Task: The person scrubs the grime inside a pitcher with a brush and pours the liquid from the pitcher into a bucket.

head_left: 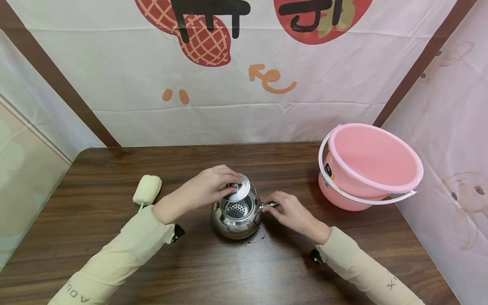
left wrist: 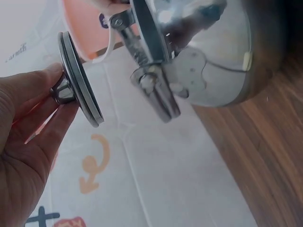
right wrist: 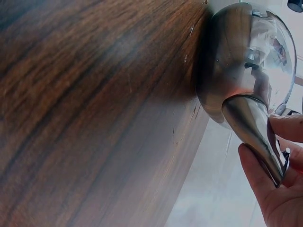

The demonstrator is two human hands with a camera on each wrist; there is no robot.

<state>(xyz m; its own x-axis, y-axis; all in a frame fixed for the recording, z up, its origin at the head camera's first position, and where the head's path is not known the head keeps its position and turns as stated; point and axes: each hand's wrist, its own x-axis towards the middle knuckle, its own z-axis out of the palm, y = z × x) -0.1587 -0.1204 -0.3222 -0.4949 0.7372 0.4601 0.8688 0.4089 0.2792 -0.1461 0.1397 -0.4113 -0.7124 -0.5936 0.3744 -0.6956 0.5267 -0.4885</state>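
A shiny steel kettle (head_left: 233, 232) stands upright on the table, its mouth uncovered and a perforated strainer (head_left: 236, 210) showing inside. Above the mouth, my left hand (head_left: 207, 186) holds the round metal lid (left wrist: 78, 78), tilted, by pinching its small knob (left wrist: 63, 93) between thumb and fingers. My right hand (head_left: 292, 212) grips the kettle's tapered spout (right wrist: 253, 125) on the right side, thumb on one side and fingers on the other. In the left wrist view, the hinged metal handle mount (left wrist: 154, 90) shows on the kettle's side.
A pink bucket (head_left: 345, 200) with a white bail handle (head_left: 366, 200) stands at the back right. A pale sponge brush (head_left: 147, 189) lies left of the kettle, partly behind the left forearm. Small wet spots mark the brown wooden table (head_left: 244, 271). A printed cloth (head_left: 236, 123) hangs behind it.
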